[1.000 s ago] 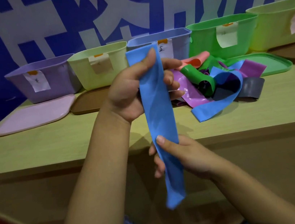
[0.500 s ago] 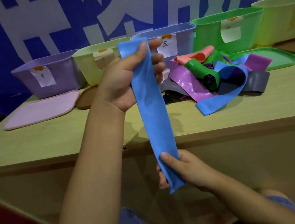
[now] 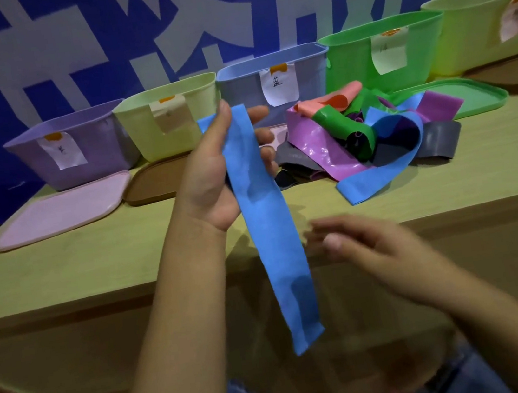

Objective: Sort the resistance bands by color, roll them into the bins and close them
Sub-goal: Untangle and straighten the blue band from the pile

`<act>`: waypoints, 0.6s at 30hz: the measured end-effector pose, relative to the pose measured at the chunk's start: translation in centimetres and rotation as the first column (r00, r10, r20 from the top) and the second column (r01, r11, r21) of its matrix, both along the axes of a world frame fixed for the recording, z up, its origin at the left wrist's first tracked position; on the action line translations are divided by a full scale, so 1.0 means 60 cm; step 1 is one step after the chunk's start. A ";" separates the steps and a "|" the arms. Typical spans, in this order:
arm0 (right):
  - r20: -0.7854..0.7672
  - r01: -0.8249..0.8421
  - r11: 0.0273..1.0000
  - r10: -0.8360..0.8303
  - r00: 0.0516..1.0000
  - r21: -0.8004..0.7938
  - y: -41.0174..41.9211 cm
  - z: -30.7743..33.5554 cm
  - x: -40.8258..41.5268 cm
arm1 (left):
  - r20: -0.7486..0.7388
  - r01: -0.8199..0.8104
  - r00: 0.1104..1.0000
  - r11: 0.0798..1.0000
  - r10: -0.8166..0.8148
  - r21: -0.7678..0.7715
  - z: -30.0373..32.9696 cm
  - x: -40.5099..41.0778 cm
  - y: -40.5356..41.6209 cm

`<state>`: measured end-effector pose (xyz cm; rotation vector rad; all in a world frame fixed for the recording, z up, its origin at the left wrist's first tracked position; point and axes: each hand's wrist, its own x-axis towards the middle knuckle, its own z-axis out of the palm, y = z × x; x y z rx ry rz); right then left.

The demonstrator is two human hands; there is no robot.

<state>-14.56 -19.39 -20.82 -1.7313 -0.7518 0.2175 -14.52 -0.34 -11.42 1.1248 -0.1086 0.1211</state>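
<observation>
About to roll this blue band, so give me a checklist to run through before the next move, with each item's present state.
1. Left hand grips the blue band at its top end: ok.
2. Band hangs flat, no twist seen: ok.
3. Right hand has the lower end: not ok; it is beside the band, blurred, holding nothing.
4. Blue bin open: ok.
5. Blue bin empty inside: cannot tell; its interior is hidden.
6. Other bands sorted: not ok; the pile lies mixed on the table.
</observation>
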 end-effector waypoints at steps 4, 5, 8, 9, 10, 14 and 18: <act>0.516 0.256 0.948 -0.126 0.847 -0.187 -0.045 0.087 0.058 | -0.074 0.063 0.995 0.995 -0.069 -0.071 -0.017 0.003 -0.017; 0.595 0.300 0.884 -0.032 0.803 -0.358 -0.047 0.097 0.081 | -0.090 0.072 0.993 0.994 -0.080 -0.084 -0.019 0.005 -0.022; 0.443 0.277 0.527 0.217 0.870 -0.803 -0.054 0.104 0.144 | -0.108 0.086 0.989 0.991 -0.097 -0.102 -0.026 0.012 -0.029; 0.386 0.246 0.476 0.223 0.895 -0.844 -0.056 0.102 0.156 | -0.105 0.092 0.989 0.990 -0.103 -0.104 -0.028 0.014 -0.029; 0.382 0.241 0.483 0.218 0.898 -0.842 -0.056 0.098 0.165 | -0.101 0.096 0.989 0.990 -0.107 -0.104 -0.030 0.015 -0.029; 0.600 0.395 0.625 0.149 0.786 -0.673 -0.050 0.081 0.179 | -0.094 0.096 0.990 0.989 -0.107 -0.115 -0.034 0.021 -0.029; 0.614 0.393 0.787 -0.022 0.789 -0.476 -0.052 0.092 0.184 | -0.106 0.095 0.988 0.985 -0.111 -0.147 -0.032 0.024 -0.029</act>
